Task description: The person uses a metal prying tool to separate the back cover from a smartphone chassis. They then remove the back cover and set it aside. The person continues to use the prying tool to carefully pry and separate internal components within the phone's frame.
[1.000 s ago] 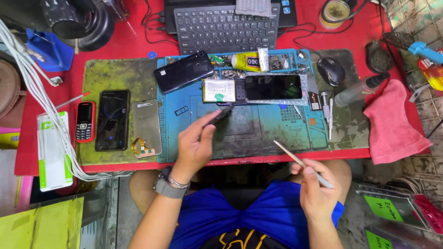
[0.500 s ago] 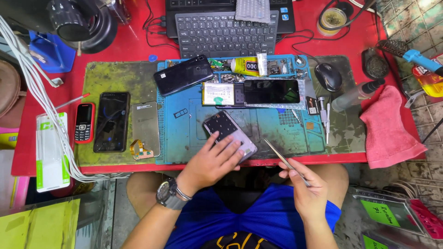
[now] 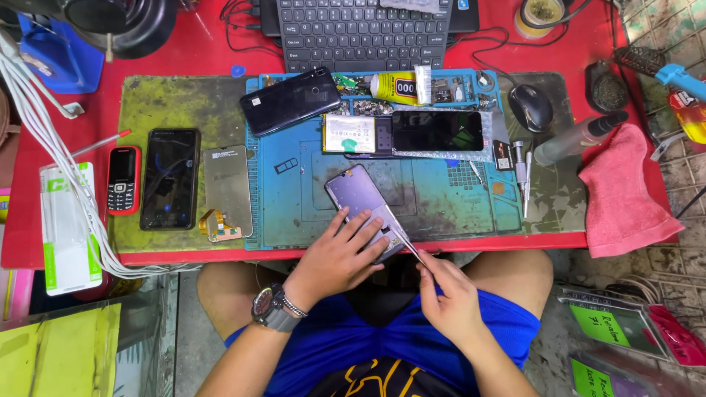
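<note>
A purple-grey phone (image 3: 358, 197) lies back up on the blue repair mat (image 3: 441, 198), its near end over the table's front edge. My left hand (image 3: 337, 257) presses down on that near end with spread fingers. My right hand (image 3: 447, 294) pinches thin metal tweezers (image 3: 403, 240), whose tip touches the phone's lower right edge beside my left fingertips. A watch sits on my left wrist.
On the mat's far side lie an opened phone with battery (image 3: 408, 134), a black phone (image 3: 288, 99) and a yellow glue tube (image 3: 392, 87). A black phone (image 3: 170, 178), a red keypad phone (image 3: 123, 179) and a screen panel (image 3: 227, 191) lie left. Keyboard (image 3: 360, 33), mouse (image 3: 531, 107), pink cloth (image 3: 621, 195) around.
My left hand laid the phone down on the mat and slid it toward me. My right hand brought the tweezers from beside my lap up to the phone's edge.
</note>
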